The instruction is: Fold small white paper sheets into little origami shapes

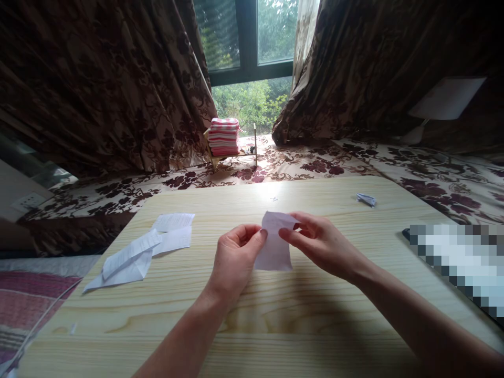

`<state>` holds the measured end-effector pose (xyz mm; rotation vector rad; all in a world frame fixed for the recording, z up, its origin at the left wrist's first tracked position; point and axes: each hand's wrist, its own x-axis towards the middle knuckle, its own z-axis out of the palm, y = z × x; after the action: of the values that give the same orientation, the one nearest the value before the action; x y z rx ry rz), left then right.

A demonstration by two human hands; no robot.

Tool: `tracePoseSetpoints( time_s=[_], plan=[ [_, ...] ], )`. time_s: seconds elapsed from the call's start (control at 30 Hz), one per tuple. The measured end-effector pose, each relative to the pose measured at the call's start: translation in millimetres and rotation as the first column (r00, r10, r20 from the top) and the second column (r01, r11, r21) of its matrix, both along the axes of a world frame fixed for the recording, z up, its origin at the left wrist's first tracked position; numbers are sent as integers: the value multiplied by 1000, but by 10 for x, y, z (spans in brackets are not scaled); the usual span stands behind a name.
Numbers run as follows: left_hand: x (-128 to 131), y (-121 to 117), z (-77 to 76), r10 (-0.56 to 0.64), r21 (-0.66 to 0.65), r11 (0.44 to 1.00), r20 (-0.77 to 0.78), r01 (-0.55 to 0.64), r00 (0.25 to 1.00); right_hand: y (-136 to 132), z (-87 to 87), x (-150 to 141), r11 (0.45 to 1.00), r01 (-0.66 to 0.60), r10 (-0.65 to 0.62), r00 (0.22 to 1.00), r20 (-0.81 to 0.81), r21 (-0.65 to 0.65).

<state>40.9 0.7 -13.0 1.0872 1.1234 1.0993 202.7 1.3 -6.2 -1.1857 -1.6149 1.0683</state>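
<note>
A small white piece of paper is held up over the wooden table, between both hands. My left hand pinches its left edge with thumb and forefinger. On the upper right corner, my right hand grips the same paper, thumb in front and fingers partly hidden behind it. Several loose sheets of paper with faint print lie overlapping on the table to the left. Toward the far right corner rests a small folded piece of paper.
Tiny paper scraps lie near the table's far edge. A dark-edged, pixelated flat object sits at the right. Behind the table, a small rack carries pink-striped folded cloths. A lamp stands back right.
</note>
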Motion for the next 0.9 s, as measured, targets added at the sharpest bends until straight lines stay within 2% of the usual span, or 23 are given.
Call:
tracePoseSetpoints(
  time_s=[0.07,0.17,0.4,0.73,0.9],
  plan=[
    [0,3,4,-12,-33,999,52,13,999,-2,-3,-1,999,-38,38,999,-1,-32],
    [-12,4,10,-41,-41,998,36,43,999,-7,-3,-3,998,-24,25,1000,13,-51],
    [-41,26,36,21,53,998,-41,-19,999,-13,13,-5,995,-54,61,995,73,-86],
    [-54,49,20,61,70,996,-56,-57,997,-14,-1,8,996,-15,29,986,166,-86],
    [-71,54,22,57,64,997,-92,-51,994,-6,-20,24,995,-35,53,980,194,-94]
  ],
)
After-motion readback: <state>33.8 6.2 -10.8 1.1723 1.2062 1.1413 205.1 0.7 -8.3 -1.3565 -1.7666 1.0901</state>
